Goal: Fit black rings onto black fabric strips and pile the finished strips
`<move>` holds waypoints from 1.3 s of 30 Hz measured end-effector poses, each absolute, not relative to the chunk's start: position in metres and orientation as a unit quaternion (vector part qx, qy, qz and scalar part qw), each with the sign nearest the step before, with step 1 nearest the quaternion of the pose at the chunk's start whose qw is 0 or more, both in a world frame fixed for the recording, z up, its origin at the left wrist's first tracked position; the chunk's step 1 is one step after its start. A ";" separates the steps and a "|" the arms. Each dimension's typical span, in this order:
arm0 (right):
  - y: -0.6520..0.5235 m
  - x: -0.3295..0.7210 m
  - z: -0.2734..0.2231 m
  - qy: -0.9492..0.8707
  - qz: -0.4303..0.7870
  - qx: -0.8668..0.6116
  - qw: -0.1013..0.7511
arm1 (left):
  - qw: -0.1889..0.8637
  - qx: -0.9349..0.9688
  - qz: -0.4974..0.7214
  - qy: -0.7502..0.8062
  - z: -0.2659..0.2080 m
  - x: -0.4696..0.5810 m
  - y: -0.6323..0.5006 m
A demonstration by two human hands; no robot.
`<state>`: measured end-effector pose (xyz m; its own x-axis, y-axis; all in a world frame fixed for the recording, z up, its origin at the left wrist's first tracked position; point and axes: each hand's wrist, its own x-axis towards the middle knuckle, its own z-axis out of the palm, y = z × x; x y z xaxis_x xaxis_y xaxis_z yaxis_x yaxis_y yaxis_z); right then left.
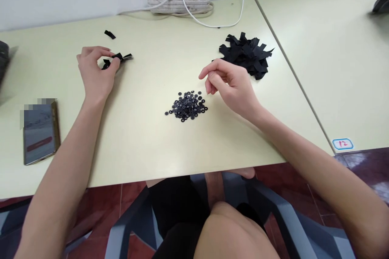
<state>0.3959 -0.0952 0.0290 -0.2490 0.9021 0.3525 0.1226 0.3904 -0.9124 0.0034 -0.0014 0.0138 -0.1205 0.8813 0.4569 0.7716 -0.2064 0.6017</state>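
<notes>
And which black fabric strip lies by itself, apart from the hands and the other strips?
The lone strip on the table just beyond the left hand; the others are at that hand or in the heap by the right hand.

L hand (97, 75) & R hand (234, 87) are seen bare, slim-fingered; L forearm (82, 141) & R forearm (304, 151) are likewise uncovered, as far up as is shown. Plain blk shorts (179, 206) are worn, w/ matte, loosely creased cloth. One knee (231, 232), rounded, is left exposed; lower leg (214, 188) & pt. of foot (246, 173) also.
</notes>
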 end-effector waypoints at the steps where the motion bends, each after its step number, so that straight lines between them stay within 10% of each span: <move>1: -0.094 0.397 0.029 -0.677 0.401 -0.378 0.488 | 0.083 0.652 0.429 0.619 0.012 0.001 0.000; 23: -0.103 0.397 0.036 -0.717 0.372 -0.374 0.456 | 0.218 0.601 0.564 0.522 0.009 -0.003 0.011; 39: -0.108 0.385 0.028 -0.683 0.517 -0.288 0.429 | 0.389 0.745 0.450 0.302 0.045 0.140 -0.108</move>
